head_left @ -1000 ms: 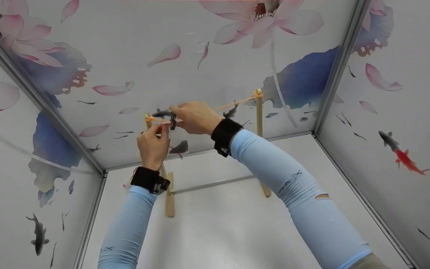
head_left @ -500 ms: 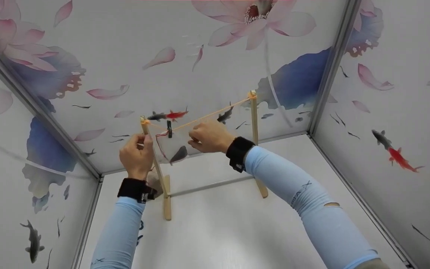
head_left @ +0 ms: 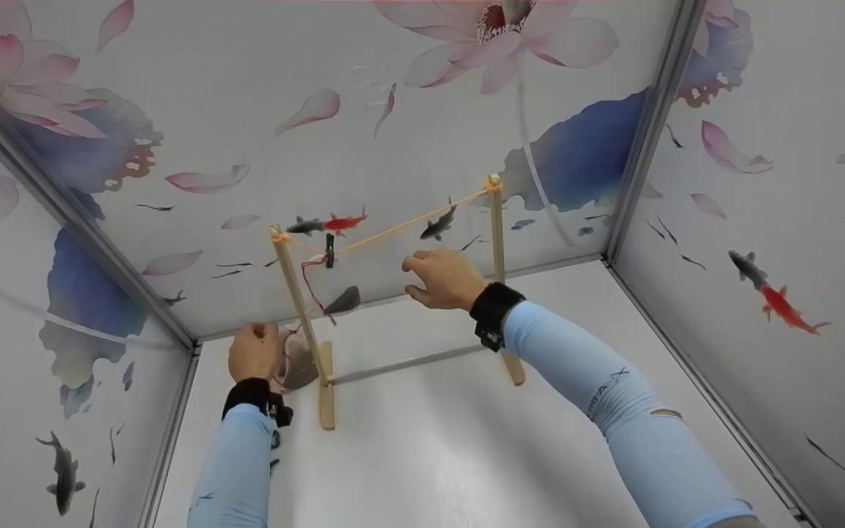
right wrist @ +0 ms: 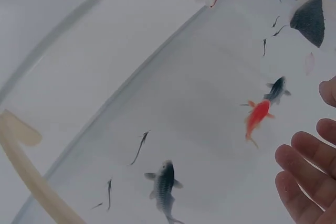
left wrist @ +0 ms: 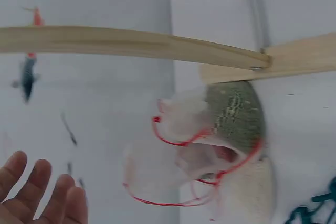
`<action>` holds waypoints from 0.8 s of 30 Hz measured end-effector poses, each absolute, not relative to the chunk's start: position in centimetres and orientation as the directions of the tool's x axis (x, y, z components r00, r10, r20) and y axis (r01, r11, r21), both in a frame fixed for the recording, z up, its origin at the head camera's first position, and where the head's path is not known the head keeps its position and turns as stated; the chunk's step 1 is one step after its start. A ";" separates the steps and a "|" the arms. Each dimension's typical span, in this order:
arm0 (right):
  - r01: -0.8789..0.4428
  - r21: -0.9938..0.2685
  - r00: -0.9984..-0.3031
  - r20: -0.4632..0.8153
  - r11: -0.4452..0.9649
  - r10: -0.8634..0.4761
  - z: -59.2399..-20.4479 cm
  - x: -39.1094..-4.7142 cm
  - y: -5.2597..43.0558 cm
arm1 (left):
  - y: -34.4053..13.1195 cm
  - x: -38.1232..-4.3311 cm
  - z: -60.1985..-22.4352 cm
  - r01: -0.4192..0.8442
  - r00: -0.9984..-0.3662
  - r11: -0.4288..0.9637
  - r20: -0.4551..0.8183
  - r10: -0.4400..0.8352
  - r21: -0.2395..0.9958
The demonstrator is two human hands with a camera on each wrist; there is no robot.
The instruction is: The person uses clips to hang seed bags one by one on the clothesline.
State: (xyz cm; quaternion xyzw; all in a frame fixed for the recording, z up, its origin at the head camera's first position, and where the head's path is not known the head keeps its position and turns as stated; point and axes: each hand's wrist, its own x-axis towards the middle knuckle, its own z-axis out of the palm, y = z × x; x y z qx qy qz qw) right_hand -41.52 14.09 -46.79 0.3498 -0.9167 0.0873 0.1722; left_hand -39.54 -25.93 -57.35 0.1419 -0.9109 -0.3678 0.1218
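Letting go — a person's left hand (head_left: pixel 252 353) and right hand (head_left: pixel 446 280), both at a slim black clip (head_left: pixel 329 251) one second ago, are now well apart from it. The clip sits on an orange string (head_left: pixel 415 220) stretched between two pale wooden posts; below it hangs a sheer white drawstring pouch with dark grey contents (head_left: pixel 343 299), a red cord reaching up towards the clip. The right hand, fingers loosely bent, is empty in midair. The left, also relaxed and empty, drops near the red-corded sheer pouches (left wrist: pixel 235 114) lying on the white tabletop (head_left: pixel 408 455) — the clipping, it appears, holds unaided.
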 end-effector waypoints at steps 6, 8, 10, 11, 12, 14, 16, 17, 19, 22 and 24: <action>-0.658 -0.083 -0.724 0.341 0.748 -0.599 -48.9 -40.7 15.9 | -28.8 -37.5 -62.9 -0.292 -0.955 0.821 -0.103 -0.277 0.491; -0.660 -0.093 -0.728 0.325 0.745 -0.604 -49.7 -40.5 16.4 | -29.5 -36.1 -64.3 -0.295 -0.955 0.858 -0.152 -0.254 0.421; -0.662 -0.102 -0.730 0.309 0.742 -0.609 -50.5 -40.2 16.8 | -29.8 -34.7 -65.1 -0.298 -0.951 0.878 -0.201 -0.237 0.375; -0.662 -0.105 -0.733 0.300 0.742 -0.611 -50.9 -40.1 17.0 | -29.9 -34.0 -65.4 -0.296 -0.947 0.884 -0.228 -0.225 0.361; -0.661 -0.113 -0.736 0.293 0.742 -0.611 -51.2 -40.0 17.1 | -30.0 -33.5 -65.9 -0.290 -0.946 0.891 -0.246 -0.211 0.350; -0.654 -0.120 -0.744 0.282 0.747 -0.606 -51.8 -39.8 17.5 | -30.0 -33.0 -66.9 -0.263 -0.948 0.903 -0.264 -0.177 0.339; -0.649 -0.116 -0.748 0.277 0.752 -0.603 -52.2 -39.6 17.8 | -30.0 -33.1 -68.2 -0.229 -0.953 0.914 -0.266 -0.142 0.334; -0.648 -0.111 -0.748 0.275 0.753 -0.604 -52.4 -39.6 18.0 | -30.1 -33.3 -68.9 -0.209 -0.958 0.922 -0.258 -0.126 0.327; -0.650 -0.109 -0.747 0.272 0.752 -0.607 -52.9 -39.5 18.3 | -30.0 -33.5 -69.8 -0.180 -0.967 0.929 -0.232 -0.107 0.322; -0.666 -0.110 -0.735 0.266 0.738 -0.624 -53.7 -39.5 18.8 | -29.7 -33.3 -70.3 -0.158 -0.974 0.937 -0.207 -0.096 0.311; -0.670 -0.113 -0.733 0.253 0.733 -0.631 -54.1 -39.3 19.2 | -29.5 -33.1 -70.3 -0.155 -0.975 0.940 -0.199 -0.096 0.305</action>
